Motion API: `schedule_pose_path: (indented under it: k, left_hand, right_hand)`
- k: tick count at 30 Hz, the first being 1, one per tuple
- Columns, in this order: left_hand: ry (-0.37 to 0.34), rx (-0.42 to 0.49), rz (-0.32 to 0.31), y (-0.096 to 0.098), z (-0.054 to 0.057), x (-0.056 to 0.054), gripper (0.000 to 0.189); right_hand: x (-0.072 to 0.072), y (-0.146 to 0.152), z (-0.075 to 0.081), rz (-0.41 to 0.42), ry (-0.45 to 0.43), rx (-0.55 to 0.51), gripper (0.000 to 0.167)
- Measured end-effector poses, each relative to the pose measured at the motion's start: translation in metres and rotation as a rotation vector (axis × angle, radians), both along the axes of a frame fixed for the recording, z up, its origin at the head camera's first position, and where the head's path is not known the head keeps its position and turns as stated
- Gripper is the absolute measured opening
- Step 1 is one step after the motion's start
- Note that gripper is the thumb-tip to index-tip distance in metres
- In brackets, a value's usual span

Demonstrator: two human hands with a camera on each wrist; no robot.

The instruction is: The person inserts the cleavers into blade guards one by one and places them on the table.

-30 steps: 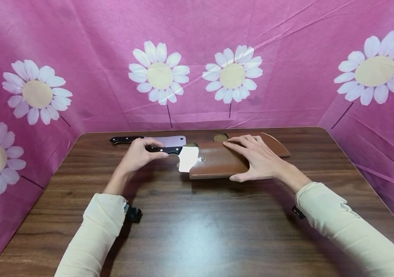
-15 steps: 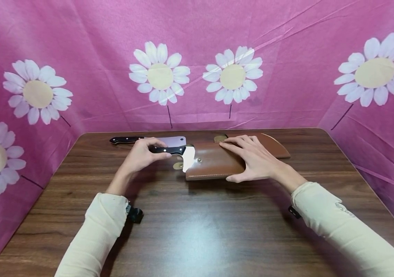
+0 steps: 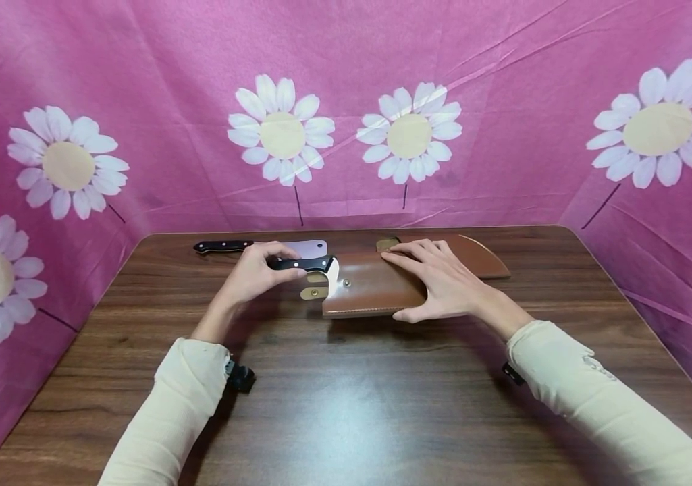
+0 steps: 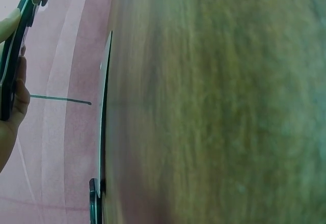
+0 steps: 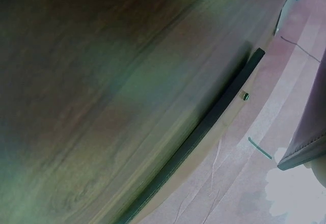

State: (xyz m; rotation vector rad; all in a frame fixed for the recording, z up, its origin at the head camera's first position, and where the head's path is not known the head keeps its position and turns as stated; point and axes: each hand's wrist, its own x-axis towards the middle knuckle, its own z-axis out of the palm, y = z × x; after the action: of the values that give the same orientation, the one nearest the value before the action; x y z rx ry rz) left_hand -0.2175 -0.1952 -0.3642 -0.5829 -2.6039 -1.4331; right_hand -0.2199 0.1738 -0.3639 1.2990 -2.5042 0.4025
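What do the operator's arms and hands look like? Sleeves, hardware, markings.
Left hand and right hand: ungloved. Left sleeve and right sleeve: cream, cuffed at the wrists; dark motif on the right. Black device at left cuff, smaller dark piece at right.

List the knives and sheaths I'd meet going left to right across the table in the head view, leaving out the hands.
Flat-lying cleaver → black-handled knife held in front of it → brown held sheath around that knife's blade → rear sheath on the table.
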Motion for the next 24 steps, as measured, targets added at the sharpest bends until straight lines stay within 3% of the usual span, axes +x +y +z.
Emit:
schedule_pose_path:
  k: [6,13,24]
  left_hand:
    - [-0.004,0.017,-0.012,0.003,0.0,0.0,0.028]
    - [0.055,-0.028,-0.033,0.006,-0.001,-0.001,0.027]
    - [0.095,-0.077,-0.009,0.012,-0.002,-0.002,0.027]
  right_hand:
    - [0.001,-0.002,-0.001,-0.012,-0.011,-0.01,0.102]
    - [0.002,-0.003,-0.003,-0.01,-0.022,-0.02,0.102]
    - [0.001,-0.007,-0.004,0.0,-0.009,-0.018,0.101]
